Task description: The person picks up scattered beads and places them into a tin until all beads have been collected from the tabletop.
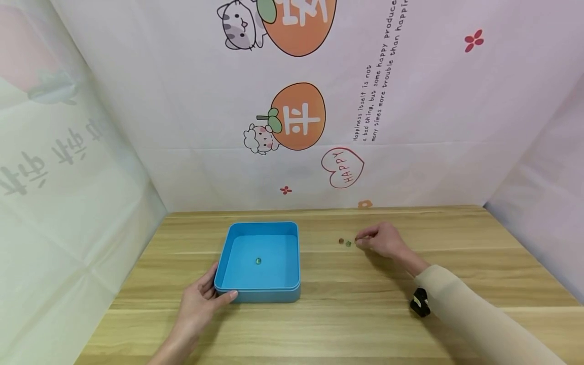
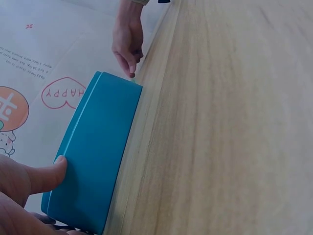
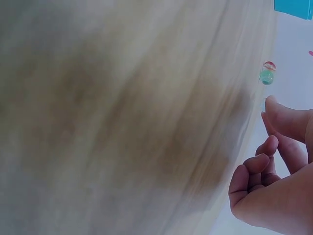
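A square blue box (image 1: 257,295) stands without a lid, a green-tinted marble (image 1: 258,261) lying on its floor. My left hand (image 1: 197,303) grips the box at its near left corner, thumb on the front wall and fingers along the left side. To the right of the box, my right hand (image 1: 385,241) pinches a small glass marble (image 3: 263,105) between thumb and forefinger, mostly hidden by the fingertips. Close by these fingertips lie a green marble (image 1: 349,244) and a reddish-brown marble (image 1: 341,241) on the table.
The wood-grain table (image 1: 337,329) ends at the back against a printed cloth (image 1: 410,167), with more cloth hanging at both sides. A black strap piece (image 1: 420,303) sits at my right sleeve (image 1: 474,309).
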Available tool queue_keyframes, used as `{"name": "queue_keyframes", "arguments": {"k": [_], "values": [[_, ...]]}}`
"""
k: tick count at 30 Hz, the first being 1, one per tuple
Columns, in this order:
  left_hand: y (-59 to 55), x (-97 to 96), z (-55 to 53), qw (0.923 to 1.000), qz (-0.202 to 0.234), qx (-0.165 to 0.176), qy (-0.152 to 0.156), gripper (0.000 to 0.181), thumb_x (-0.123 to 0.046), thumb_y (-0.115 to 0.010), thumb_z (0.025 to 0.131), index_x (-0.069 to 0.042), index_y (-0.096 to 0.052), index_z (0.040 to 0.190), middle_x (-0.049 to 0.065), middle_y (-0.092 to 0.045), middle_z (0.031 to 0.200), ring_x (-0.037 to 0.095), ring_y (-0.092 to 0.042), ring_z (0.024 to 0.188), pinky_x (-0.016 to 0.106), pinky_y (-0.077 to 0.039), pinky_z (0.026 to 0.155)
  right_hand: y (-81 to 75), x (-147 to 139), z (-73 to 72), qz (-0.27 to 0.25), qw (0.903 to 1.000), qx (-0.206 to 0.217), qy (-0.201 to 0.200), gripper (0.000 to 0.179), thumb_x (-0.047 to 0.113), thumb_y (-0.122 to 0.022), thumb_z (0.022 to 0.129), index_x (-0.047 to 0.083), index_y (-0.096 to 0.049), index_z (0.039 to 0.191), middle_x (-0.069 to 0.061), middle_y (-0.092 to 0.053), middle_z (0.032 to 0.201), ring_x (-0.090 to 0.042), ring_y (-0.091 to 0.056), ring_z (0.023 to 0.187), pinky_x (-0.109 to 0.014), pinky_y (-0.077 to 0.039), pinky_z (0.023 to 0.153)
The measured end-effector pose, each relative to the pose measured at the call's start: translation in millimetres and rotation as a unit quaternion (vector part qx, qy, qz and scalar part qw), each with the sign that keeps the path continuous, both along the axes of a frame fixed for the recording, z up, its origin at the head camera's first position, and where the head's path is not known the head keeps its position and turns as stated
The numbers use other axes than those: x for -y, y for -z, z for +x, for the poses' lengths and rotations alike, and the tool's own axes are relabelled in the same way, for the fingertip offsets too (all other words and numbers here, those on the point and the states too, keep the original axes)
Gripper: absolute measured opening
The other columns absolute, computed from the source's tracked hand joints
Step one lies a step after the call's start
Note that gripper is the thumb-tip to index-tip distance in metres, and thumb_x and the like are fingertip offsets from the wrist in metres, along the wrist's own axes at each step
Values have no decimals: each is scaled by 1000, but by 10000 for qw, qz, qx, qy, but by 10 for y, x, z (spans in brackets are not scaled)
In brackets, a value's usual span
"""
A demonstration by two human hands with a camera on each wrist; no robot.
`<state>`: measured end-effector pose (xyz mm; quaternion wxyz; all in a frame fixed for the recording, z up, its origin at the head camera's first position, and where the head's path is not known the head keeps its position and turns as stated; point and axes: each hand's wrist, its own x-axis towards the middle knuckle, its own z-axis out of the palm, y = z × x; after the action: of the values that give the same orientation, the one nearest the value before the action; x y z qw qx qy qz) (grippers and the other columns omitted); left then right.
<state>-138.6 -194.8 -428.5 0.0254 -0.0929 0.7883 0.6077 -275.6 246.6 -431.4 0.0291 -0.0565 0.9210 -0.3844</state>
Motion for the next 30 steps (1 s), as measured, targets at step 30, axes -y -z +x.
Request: {"name": "queue_keyframes", "arguments": {"k": [30], "values": [[-1, 4, -1, 10000, 5, -2, 4, 97, -9, -88, 88, 0, -28, 165, 27, -27, 166, 43, -32, 150, 45, -45, 109, -328, 262, 318, -561, 9975, -360, -226, 16, 15, -81, 95, 5, -84, 107, -4, -64, 81, -17, -48, 73, -26, -39, 59]]}}
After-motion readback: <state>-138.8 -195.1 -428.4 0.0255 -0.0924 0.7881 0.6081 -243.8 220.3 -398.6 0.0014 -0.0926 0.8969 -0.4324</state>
